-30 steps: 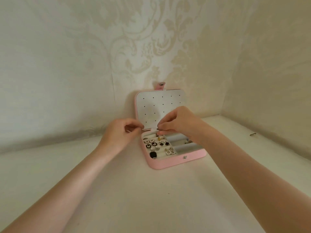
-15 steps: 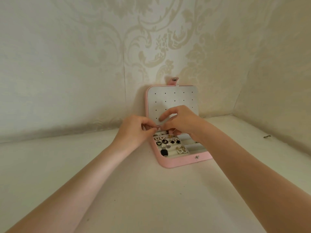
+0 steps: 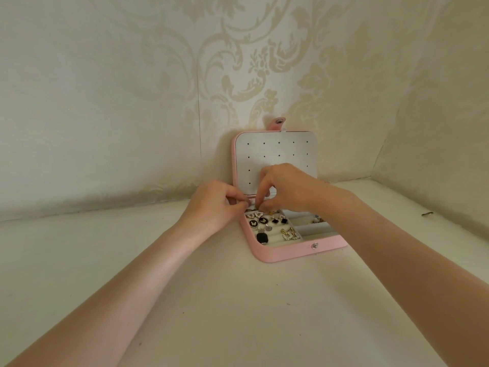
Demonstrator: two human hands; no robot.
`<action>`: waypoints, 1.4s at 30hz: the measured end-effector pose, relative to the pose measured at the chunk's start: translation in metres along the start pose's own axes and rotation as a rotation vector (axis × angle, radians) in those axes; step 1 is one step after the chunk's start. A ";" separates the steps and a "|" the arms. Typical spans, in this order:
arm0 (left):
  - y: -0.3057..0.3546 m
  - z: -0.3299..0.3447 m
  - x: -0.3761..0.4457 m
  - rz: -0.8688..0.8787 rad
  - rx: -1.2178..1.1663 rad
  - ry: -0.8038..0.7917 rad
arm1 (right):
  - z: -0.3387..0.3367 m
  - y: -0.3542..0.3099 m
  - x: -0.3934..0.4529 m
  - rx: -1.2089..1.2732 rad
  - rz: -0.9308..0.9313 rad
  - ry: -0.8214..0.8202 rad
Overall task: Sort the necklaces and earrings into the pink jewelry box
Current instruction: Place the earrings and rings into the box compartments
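hands: left (image 3: 221, 201), right (image 3: 284, 190) pinch at back edge | pink jewelry box (image 3: 296, 251) open

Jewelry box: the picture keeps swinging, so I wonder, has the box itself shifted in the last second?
No. The jewelry box stands just as far right of the wallpaper seam as before; only the camera turned.

Pink jewelry box (image 3: 296, 252) open on white surface (image 3: 211, 300); left hand (image 3: 219, 205) and right hand (image 3: 288, 189) pinch small item at back row; earrings (image 3: 264, 222) in slots
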State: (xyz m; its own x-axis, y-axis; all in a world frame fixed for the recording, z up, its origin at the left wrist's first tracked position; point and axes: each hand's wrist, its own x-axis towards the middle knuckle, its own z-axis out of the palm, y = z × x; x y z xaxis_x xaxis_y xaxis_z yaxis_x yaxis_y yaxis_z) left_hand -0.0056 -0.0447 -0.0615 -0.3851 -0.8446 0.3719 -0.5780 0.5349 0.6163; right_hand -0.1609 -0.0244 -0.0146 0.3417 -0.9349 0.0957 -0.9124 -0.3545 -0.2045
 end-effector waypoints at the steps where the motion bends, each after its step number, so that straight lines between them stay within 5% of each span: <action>1: 0.000 0.000 0.000 0.001 0.003 -0.003 | -0.001 0.000 0.001 -0.012 -0.004 -0.009; 37: -0.001 0.001 -0.002 -0.038 -0.060 -0.039 | -0.001 -0.012 0.021 -0.209 -0.025 -0.177; 42: 0.000 -0.001 -0.001 -0.040 -0.016 -0.056 | -0.020 -0.009 0.022 -0.090 -0.023 -0.197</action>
State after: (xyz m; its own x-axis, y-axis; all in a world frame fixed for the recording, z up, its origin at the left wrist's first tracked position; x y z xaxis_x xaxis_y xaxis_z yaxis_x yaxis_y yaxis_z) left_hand -0.0041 -0.0435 -0.0609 -0.4021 -0.8624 0.3076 -0.5826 0.5002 0.6406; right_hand -0.1498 -0.0417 0.0085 0.3917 -0.9152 -0.0950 -0.9174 -0.3806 -0.1162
